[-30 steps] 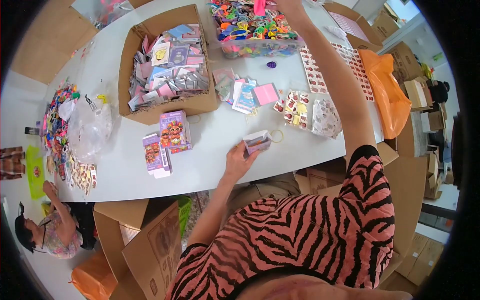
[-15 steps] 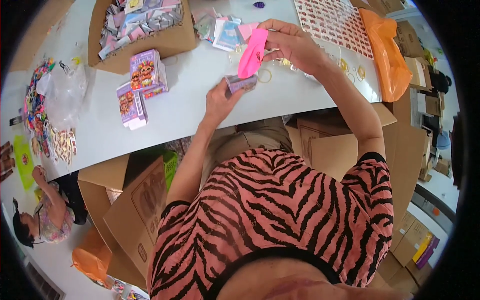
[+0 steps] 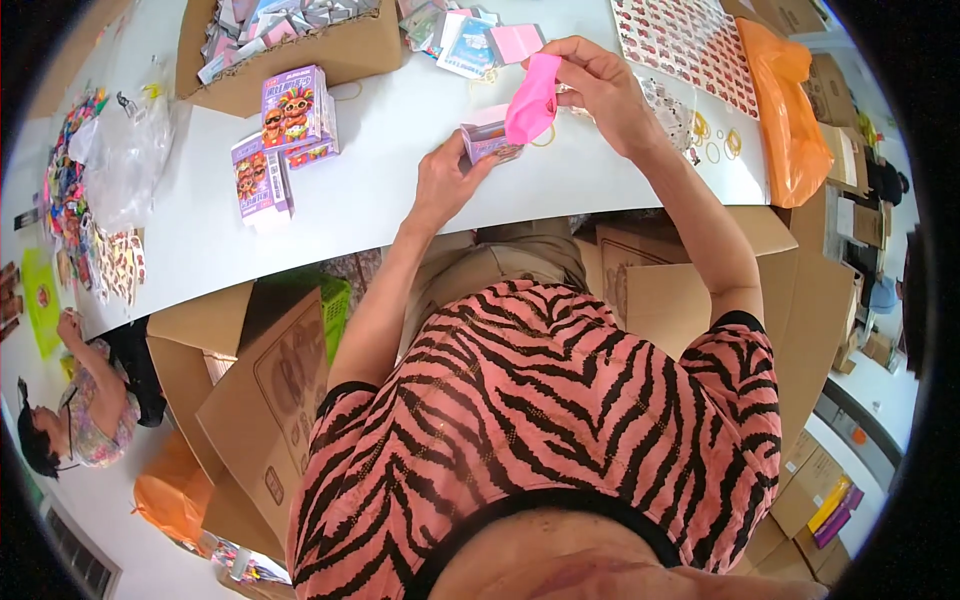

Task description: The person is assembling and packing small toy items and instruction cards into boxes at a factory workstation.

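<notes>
My left hand is closed around a small purple printed box, held tilted just over the white table with its open end facing away from me. My right hand pinches the upper end of a limp, bright pink piece that looks like an uninflated balloon. It hangs down at the box's open end and overlaps its right side. Whether its tip is inside the box cannot be made out. Beyond my hands lie a pink card and a pale blue printed packet.
Purple boxes are stacked left of my hands. Behind them stands a carton full of small packets. Sticker sheets, rubber bands and an orange bag lie right. At far left are colourful trinkets and another person.
Both hands, with the box and the pink piece, have shifted slightly to the right. The pink piece now hangs more to the box's right side, and more of the box's opening shows.
</notes>
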`<action>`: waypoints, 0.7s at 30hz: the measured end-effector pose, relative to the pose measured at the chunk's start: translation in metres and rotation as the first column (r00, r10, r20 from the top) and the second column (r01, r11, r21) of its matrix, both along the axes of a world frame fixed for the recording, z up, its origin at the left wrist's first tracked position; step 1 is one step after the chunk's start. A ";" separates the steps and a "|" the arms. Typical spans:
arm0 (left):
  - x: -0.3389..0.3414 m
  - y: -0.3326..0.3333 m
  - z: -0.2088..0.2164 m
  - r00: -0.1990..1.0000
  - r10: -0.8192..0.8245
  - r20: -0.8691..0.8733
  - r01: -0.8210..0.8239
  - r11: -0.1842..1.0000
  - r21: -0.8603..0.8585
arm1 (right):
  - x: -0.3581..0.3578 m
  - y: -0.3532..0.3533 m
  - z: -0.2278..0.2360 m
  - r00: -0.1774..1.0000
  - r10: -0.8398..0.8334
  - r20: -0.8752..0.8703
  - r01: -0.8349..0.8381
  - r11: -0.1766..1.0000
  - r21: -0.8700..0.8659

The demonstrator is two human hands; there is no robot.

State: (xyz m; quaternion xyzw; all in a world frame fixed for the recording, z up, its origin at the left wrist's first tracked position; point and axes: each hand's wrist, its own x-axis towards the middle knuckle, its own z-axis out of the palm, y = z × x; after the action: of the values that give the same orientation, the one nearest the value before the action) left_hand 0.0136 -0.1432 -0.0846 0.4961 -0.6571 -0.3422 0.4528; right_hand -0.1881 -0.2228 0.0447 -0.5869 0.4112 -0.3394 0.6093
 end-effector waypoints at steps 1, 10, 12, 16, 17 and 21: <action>0.000 0.000 -0.001 1.000 0.002 0.012 -0.002 1.000 -0.016 | 0.002 -0.001 -0.001 1.000 0.003 -0.001 -0.003 1.000 0.002; 0.000 0.001 0.012 0.999 -0.034 -0.001 0.034 0.995 0.098 | 0.008 -0.012 0.000 1.000 -0.018 0.007 0.018 1.000 0.006; 0.000 0.002 0.010 1.000 -0.026 0.005 0.025 0.996 0.086 | 0.007 -0.013 -0.004 0.999 0.021 0.042 -0.018 0.998 -0.065; 0.000 0.001 0.001 1.000 0.009 0.001 -0.009 0.999 -0.039 | 0.015 0.005 0.000 0.952 -0.034 -0.304 -0.090 0.920 -0.383; 0.000 0.000 0.003 1.000 0.006 -0.001 -0.006 0.999 -0.039 | 0.017 0.011 -0.002 0.948 -0.082 -0.308 -0.103 0.835 -0.540; 0.001 0.000 0.003 0.997 0.007 0.072 -0.011 0.999 0.046 | 0.012 0.021 -0.004 0.848 -0.227 -0.478 -0.346 0.446 -0.825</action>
State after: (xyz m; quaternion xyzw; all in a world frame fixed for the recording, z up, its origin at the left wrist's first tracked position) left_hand 0.0142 -0.1429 -0.0813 0.5213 -0.6627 -0.3373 0.4188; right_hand -0.1761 -0.2015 0.0409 -0.9005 0.2973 -0.3064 0.0829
